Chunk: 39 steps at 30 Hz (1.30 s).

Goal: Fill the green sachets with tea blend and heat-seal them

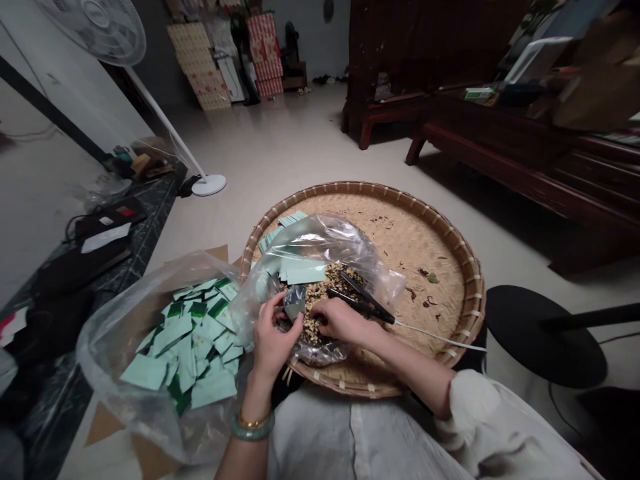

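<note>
"What's closest to you there?"

"The left hand point(274, 335), a jade bangle point(253, 425) and a thin gold bracelet point(253, 420) on its wrist. Its fingers point(280, 308) are nearly closed, pinching a small grey-green pouch point(295, 301) at the mouth of a clear plastic bag point(320, 245)."

"And the right hand point(343, 320)?"

"Fingers point(320, 321) half curled, pushed down into a seed-and-grain mix point(320, 300) inside that bag. Whether they've hold of anything, I can't tell from here. The step in hand is plainly this work at the mix."

"Where's the bag?"

"On a round woven bamboo tray point(400, 200), with pale green sachets point(300, 270) inside it. A black pincer-like tool point(363, 300), trailing a white cord point(440, 337), lies just beside the right hand."

"Any writing?"

"A second bag point(125, 353) to the left holds more sachets point(195, 340), with dark green patches, but nothing's legible, no brand either."

"Further off?"

"A black round stool top point(540, 333), a dark wooden bench point(500, 153), a white floor fan point(90, 27), and red-patterned cartons point(267, 47) by the far wall."
</note>
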Tool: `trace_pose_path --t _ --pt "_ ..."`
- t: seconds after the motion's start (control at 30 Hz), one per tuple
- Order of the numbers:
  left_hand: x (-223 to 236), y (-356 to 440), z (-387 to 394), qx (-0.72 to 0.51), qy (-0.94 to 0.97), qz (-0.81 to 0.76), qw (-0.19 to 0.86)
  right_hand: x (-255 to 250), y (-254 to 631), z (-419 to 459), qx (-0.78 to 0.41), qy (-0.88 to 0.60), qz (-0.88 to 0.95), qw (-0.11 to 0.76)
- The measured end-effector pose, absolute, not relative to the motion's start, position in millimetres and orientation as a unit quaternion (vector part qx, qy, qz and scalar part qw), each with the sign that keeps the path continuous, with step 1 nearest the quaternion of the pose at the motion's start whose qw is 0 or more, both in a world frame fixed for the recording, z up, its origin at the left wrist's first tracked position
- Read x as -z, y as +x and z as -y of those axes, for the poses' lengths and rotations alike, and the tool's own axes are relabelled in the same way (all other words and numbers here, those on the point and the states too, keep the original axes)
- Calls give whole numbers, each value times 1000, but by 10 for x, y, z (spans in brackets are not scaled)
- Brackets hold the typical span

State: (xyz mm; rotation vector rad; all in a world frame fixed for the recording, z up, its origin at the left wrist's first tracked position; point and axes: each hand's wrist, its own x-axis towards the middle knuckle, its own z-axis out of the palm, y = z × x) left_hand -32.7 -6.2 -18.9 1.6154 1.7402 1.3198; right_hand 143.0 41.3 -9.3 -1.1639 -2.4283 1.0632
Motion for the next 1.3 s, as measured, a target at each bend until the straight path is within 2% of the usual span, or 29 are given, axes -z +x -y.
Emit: trace_pose_path --t 0.17,0.37,0.6,0.97,1.1,1.3 --pt "157 -333 73 -457 594 -629 205 56 1566 -463 -393 -428 793 184" --pt "46 -276 65 -428 650 -605 167 -344 1846 -477 -411 -450 741 281" --pt "-44 -100 59 -427 713 -544 120 -786 1865 -435 -357 -415 790 274" --pt "38 -39 56 -434 718 -531 123 -854 1694 -292 -249 -391 855 234" --pt "68 -49 58 -435 714 -535 125 -870 1626 -253 -266 -370 851 262" --pt "67 -60 62 -440 705 -541 130 -887 1670 -253 -300 -350 815 352"
